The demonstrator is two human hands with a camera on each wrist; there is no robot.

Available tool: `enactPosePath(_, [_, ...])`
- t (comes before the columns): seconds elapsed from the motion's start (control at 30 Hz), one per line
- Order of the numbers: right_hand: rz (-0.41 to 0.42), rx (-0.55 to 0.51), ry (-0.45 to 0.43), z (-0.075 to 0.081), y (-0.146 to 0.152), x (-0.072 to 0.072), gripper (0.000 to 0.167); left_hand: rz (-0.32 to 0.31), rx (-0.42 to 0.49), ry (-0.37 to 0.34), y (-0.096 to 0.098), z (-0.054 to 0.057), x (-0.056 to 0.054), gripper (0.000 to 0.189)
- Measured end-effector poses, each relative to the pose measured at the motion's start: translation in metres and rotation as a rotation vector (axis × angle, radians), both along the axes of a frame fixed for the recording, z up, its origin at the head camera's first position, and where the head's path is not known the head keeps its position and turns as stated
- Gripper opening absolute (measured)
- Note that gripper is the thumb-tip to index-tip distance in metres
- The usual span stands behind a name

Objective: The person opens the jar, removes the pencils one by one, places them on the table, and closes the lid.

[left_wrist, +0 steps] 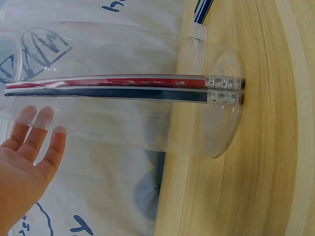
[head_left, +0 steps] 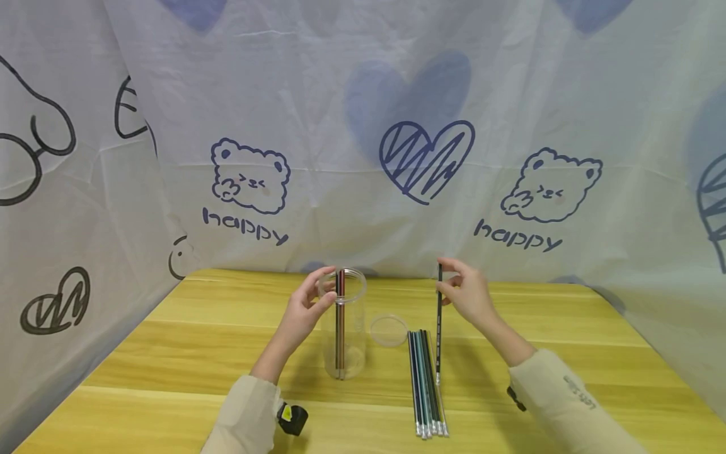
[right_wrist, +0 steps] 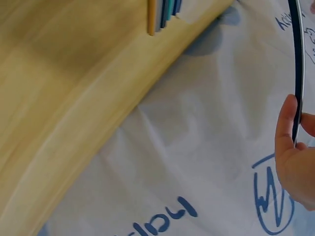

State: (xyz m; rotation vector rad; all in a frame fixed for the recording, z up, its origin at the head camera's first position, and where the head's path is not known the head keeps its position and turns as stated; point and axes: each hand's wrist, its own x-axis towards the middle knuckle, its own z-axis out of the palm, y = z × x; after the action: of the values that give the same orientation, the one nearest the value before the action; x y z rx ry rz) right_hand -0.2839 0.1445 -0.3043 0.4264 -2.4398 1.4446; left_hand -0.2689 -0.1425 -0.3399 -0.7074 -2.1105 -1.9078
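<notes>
My left hand grips a tall clear plastic jar near its rim, thumb on the near side and fingers around the back. Inside the jar a red pencil and a dark pencil stand side by side, eraser ends at the bottom. Over to the right, my right hand pinches a black pencil by its upper end between thumb and fingers. It hangs upright, eraser end down, beside a row of several pencils lying on the table.
A clear round lid lies on the wooden table between the jar and the pencil row. Behind the table's far edge hangs a pale cloth printed with hearts and bears.
</notes>
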Motion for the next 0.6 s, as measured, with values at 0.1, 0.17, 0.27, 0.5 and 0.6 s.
enactPosePath(0.1, [0.007, 0.028, -0.057, -0.008, 0.001, -0.003, 0.048, 0.0, -0.001, 0.001, 0.0, 0.0, 0.0, 0.046])
enactPosePath(0.17, [0.01, 0.045, -0.095, -0.013, 0.001, -0.005, 0.048, 0.002, -0.001, 0.0, 0.0, 0.0, 0.0, 0.046])
enactPosePath(0.27, [0.019, 0.073, -0.144, -0.022, 0.001, -0.007, 0.048, 0.002, -0.001, -0.003, 0.0, 0.0, 0.0, 0.046])
enactPosePath(0.5, [0.03, 0.132, -0.253, -0.038, 0.003, -0.009, 0.052, -0.001, 0.002, 0.001, 0.0, -0.001, 0.0, 0.046])
enactPosePath(0.6, [0.044, 0.154, -0.286, -0.043, 0.004, -0.009, 0.052, -0.006, 0.006, 0.003, -0.001, -0.001, 0.0, 0.046])
